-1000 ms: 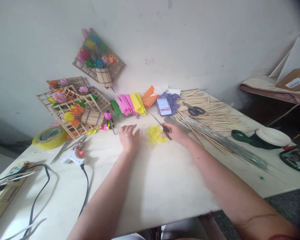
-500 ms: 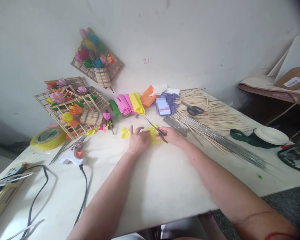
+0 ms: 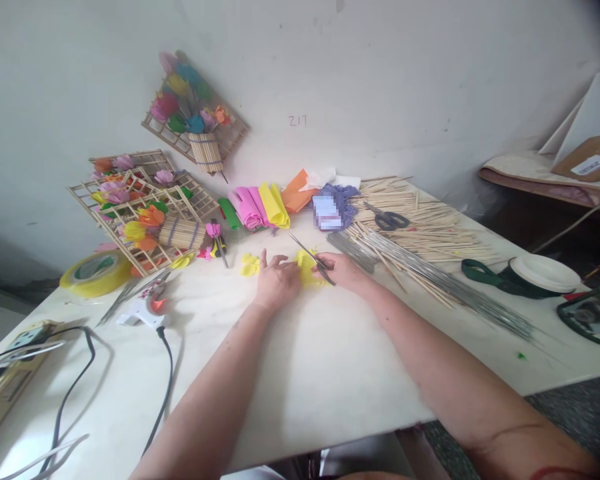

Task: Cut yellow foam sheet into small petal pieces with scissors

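My right hand (image 3: 341, 270) is closed around the handles of a pair of scissors (image 3: 323, 267), whose blades point up and to the left. Beneath the scissors lie yellow cut pieces (image 3: 307, 268), seemingly crepe paper, on the white table. My left hand (image 3: 279, 280) rests low over the table with its fingers apart, the fingertips at the left edge of those pieces. Whether it presses on any of them is hidden. To its left sit several more yellow petal-shaped pieces (image 3: 250, 265).
Rolled coloured paper (image 3: 253, 207), thin wooden sticks (image 3: 430, 227), a second pair of scissors (image 3: 389, 219) and metal wires (image 3: 440, 287) lie behind and to the right. On the left are a glue gun (image 3: 144, 310), a tape roll (image 3: 96, 273), a power strip (image 3: 15, 357) and flower-decorated stick frames (image 3: 180, 233).
Both hands and the scissors stay almost in place. The whole view shifts very slightly.
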### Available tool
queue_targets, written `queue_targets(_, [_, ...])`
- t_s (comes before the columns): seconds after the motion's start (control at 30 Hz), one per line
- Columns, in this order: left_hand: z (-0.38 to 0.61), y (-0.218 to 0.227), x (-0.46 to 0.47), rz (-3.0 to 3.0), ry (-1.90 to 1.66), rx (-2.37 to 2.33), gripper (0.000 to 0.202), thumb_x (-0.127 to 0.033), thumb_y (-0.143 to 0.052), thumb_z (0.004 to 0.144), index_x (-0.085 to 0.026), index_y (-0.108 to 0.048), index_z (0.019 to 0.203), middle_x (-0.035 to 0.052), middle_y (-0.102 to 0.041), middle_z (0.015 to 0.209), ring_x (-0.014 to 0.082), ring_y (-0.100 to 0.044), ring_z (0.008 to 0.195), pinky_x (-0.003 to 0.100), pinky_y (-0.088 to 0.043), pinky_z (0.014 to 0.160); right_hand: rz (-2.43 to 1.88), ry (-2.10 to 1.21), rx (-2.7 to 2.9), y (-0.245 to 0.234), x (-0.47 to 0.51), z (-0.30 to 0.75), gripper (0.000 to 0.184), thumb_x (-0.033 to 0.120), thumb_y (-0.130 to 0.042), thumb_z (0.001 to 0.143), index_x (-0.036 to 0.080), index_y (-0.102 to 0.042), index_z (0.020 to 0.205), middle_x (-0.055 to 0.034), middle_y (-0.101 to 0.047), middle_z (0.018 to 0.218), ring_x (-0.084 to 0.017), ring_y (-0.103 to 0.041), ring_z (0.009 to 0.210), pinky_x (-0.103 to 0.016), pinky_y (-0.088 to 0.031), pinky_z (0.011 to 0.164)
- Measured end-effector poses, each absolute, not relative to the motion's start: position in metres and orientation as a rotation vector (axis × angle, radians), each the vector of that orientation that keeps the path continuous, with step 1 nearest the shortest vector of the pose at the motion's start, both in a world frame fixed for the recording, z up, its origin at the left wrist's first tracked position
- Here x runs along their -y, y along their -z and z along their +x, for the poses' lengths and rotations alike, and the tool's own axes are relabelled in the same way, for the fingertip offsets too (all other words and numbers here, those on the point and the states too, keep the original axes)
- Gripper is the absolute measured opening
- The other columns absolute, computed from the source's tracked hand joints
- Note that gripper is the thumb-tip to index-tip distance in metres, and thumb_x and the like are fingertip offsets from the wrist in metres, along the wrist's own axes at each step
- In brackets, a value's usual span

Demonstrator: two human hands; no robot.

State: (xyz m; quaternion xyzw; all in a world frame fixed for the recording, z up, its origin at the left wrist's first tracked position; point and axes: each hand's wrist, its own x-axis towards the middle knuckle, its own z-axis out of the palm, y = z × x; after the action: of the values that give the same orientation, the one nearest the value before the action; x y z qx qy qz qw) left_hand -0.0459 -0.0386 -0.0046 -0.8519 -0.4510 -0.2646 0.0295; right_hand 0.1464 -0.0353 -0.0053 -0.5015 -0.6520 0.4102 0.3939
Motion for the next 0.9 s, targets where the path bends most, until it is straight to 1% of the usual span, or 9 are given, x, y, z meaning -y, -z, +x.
queue_targets(0.13, [-0.047, 0.004, 0.039, -2.637, 0.815, 1.366, 0.028, -0.016, -0.051, 0.070, -0.027, -0.069, 0.088, 0.0004, -0.072, 0.094, 0.0259, -0.057, 0.104, 0.060, -0.005, 0.109, -1.278, -1.016, 1.664, 0.006, 0.036, 0.146, 0.041, 0.021, -0.071, 0.060, 0.017, -0.066, 0.100, -0.0045, -0.072, 0.085, -0.021, -0.067, 0.079, -0.027, -0.051, 0.061])
queue_targets(0.23, [-0.048, 0.003, 0.037, -2.617, 0.912, 1.327, 0.025, -0.016, -0.053, 0.071, -0.026, -0.070, 0.086, 0.0007, -0.072, 0.092, 0.0248, -0.058, 0.102, 0.059, -0.008, 0.109, -1.269, -0.984, 1.657, 0.009, 0.034, 0.146, 0.038, 0.021, -0.071, 0.061, 0.018, -0.066, 0.099, -0.0041, -0.072, 0.083, -0.020, -0.067, 0.078, -0.027, -0.051, 0.063])
queue_targets(0.37, [-0.048, 0.005, 0.031, -2.516, 1.183, 1.282, 0.017, -0.018, -0.053, 0.078, -0.024, -0.069, 0.078, 0.0018, -0.072, 0.083, 0.0189, -0.064, 0.088, 0.053, -0.024, 0.107, -1.221, -0.938, 1.588, 0.011, 0.031, 0.144, 0.039, 0.022, -0.070, 0.060, 0.017, -0.065, 0.098, -0.0035, -0.072, 0.080, -0.019, -0.067, 0.076, -0.029, -0.051, 0.068])
queue_targets(0.47, [-0.047, 0.007, 0.029, -2.458, 1.301, 1.198, 0.017, -0.018, -0.051, 0.081, -0.021, -0.066, 0.073, 0.0019, -0.071, 0.076, 0.0149, -0.064, 0.076, 0.045, -0.036, 0.100, -1.220, -0.924, 1.509, 0.006, 0.032, 0.143, 0.040, 0.025, -0.072, 0.058, 0.014, -0.066, 0.095, -0.0035, -0.070, 0.073, -0.018, -0.065, 0.068, -0.027, -0.051, 0.062])
queue_targets(0.5, [-0.046, 0.006, 0.030, -2.447, 1.320, 1.180, 0.016, -0.017, -0.051, 0.081, -0.021, -0.065, 0.074, 0.0020, -0.071, 0.075, 0.0147, -0.064, 0.075, 0.043, -0.039, 0.097, -1.229, -0.953, 1.464, 0.003, 0.034, 0.142, 0.040, 0.028, -0.073, 0.057, 0.014, -0.066, 0.095, -0.0031, -0.069, 0.070, -0.017, -0.064, 0.063, -0.027, -0.050, 0.057])
queue_targets(0.57, [-0.043, 0.005, 0.033, -2.431, 1.344, 1.188, 0.011, -0.016, -0.052, 0.080, -0.020, -0.063, 0.083, 0.0023, -0.070, 0.073, 0.0154, -0.064, 0.074, 0.041, -0.043, 0.094, -1.220, -1.071, 1.371, -0.003, 0.037, 0.140, 0.044, 0.035, -0.072, 0.059, 0.015, -0.065, 0.098, -0.0010, -0.065, 0.062, -0.015, -0.060, 0.052, -0.025, -0.047, 0.048])
queue_targets(0.63, [-0.039, 0.003, 0.037, -2.430, 1.350, 1.214, 0.017, -0.015, -0.053, 0.080, -0.020, -0.059, 0.095, 0.0024, -0.071, 0.075, 0.0165, -0.064, 0.076, 0.042, -0.043, 0.094, -1.212, -1.137, 1.295, -0.008, 0.041, 0.138, 0.048, 0.038, -0.074, 0.058, 0.015, -0.064, 0.098, 0.0002, -0.063, 0.058, -0.012, -0.055, 0.044, -0.024, -0.045, 0.043])
queue_targets(0.73, [-0.035, 0.001, 0.042, -2.471, 1.264, 1.154, 0.026, -0.014, -0.050, 0.082, -0.020, -0.053, 0.107, 0.0024, -0.071, 0.079, 0.0172, -0.064, 0.080, 0.043, -0.040, 0.096, -1.195, -1.197, 1.211, -0.013, 0.044, 0.134, 0.046, 0.039, -0.075, 0.058, 0.016, -0.063, 0.096, 0.0010, -0.063, 0.056, -0.009, -0.051, 0.039, -0.023, -0.044, 0.042])
queue_targets(0.9, [-0.029, 0.001, 0.047, -2.503, 1.086, 1.005, 0.033, -0.011, -0.043, 0.084, -0.017, -0.050, 0.115, 0.0057, -0.070, 0.082, 0.0181, -0.063, 0.084, 0.042, -0.040, 0.095, -1.252, -1.184, 1.156, -0.015, 0.047, 0.128, 0.041, 0.034, -0.076, 0.053, 0.018, -0.061, 0.088, 0.0057, -0.056, 0.050, -0.009, -0.049, 0.037, -0.023, -0.044, 0.041])
